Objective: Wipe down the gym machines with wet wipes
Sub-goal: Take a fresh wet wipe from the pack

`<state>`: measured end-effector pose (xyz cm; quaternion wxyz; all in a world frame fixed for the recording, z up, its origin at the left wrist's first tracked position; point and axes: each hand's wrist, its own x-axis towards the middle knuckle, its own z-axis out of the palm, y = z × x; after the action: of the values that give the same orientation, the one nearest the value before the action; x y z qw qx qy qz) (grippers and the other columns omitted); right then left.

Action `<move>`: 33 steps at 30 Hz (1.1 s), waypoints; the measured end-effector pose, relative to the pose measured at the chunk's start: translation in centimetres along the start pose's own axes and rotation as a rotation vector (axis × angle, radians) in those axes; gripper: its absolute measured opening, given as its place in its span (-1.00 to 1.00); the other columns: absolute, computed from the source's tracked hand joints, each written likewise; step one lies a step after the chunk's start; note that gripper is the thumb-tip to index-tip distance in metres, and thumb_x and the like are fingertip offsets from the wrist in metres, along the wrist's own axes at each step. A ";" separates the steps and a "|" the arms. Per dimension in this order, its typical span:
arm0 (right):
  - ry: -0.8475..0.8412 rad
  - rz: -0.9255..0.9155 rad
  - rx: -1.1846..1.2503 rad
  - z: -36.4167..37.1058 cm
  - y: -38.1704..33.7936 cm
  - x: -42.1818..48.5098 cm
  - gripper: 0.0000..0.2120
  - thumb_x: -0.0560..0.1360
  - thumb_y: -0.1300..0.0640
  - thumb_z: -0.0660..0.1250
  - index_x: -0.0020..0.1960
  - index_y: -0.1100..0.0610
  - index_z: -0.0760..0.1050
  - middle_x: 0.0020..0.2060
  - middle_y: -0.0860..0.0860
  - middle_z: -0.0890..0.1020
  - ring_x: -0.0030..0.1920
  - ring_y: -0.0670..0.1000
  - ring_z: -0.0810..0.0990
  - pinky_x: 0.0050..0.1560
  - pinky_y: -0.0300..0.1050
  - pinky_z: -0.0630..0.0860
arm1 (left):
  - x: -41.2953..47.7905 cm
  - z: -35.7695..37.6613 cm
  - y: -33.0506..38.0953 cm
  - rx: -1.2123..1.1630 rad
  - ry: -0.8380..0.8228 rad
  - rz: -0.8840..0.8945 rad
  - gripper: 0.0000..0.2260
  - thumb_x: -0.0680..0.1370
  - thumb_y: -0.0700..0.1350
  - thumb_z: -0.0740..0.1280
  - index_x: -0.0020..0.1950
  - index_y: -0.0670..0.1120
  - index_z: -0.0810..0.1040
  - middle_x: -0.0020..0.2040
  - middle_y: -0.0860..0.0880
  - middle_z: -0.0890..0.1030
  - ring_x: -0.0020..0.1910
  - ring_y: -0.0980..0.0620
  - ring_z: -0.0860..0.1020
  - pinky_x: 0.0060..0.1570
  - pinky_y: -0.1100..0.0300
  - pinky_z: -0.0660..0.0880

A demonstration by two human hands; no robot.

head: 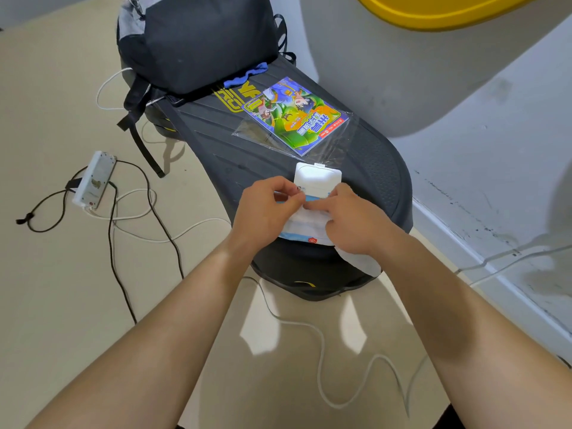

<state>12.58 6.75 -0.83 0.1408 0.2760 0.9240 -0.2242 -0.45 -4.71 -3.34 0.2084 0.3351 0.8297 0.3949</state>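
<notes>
**Both hands at the open pack of wipes**

The wet wipes pack (305,225) lies on the near end of the black machine platform (382,181). I judge it is put there because the platform gives a flat support, so both hands are free to work at the opening. Its white lid (318,176) is folded back, away from the person, and this leaves the opening free.

The left hand (266,209) is narrow: thumb and fingers pinch the left edge of the pack at the opening, probably to keep it from lifting. The right hand (356,222) has its fingers curled, with the tips at the same opening. A white wipe (360,262) comes out from under its palm and hangs over the platform edge. It seems to be held there, but the grip itself is hidden.

Further back on the platform lie a colourful booklet (294,116) in a clear sleeve and a backpack (198,41).
</notes>
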 end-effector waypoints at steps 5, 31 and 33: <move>0.216 0.043 0.120 -0.8 1.1 -0.2 -0.61 0.57 0.24 0.28 0.28 -0.14 0.52 0.24 0.00 0.45 0.17 0.05 0.53 0.16 0.01 0.57 | -0.2 0.4 -1.4 0.236 -0.160 0.184 -0.81 0.54 0.07 0.43 0.14 0.12 0.68 0.22 0.10 0.48 0.21 0.14 0.39 0.10 0.30 0.35; 0.043 0.037 -0.041 -0.7 3.7 -2.4 -0.60 0.58 0.20 0.18 0.22 -0.21 0.59 0.07 -0.04 0.38 0.08 0.11 0.55 0.12 0.06 0.53 | -0.3 -0.1 -0.7 0.137 -0.174 0.189 -0.60 0.56 0.00 0.06 0.12 0.07 0.68 0.15 0.04 0.63 0.20 0.01 0.53 0.31 0.02 0.39; 0.086 0.057 -0.024 -1.0 3.9 -3.0 -0.61 0.57 0.20 0.20 0.25 -0.16 0.58 0.09 -0.01 0.41 0.06 0.12 0.54 0.11 0.05 0.54 | -0.5 -0.1 -1.5 0.307 -0.215 0.216 -0.55 0.55 0.13 0.01 0.08 0.18 0.70 0.18 0.13 0.59 0.20 0.03 0.48 0.29 -0.01 0.36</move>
<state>17.10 8.86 -0.10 0.1106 0.3098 0.9235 -0.1971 -0.74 -5.79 -4.44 0.1988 0.4902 0.8122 0.2461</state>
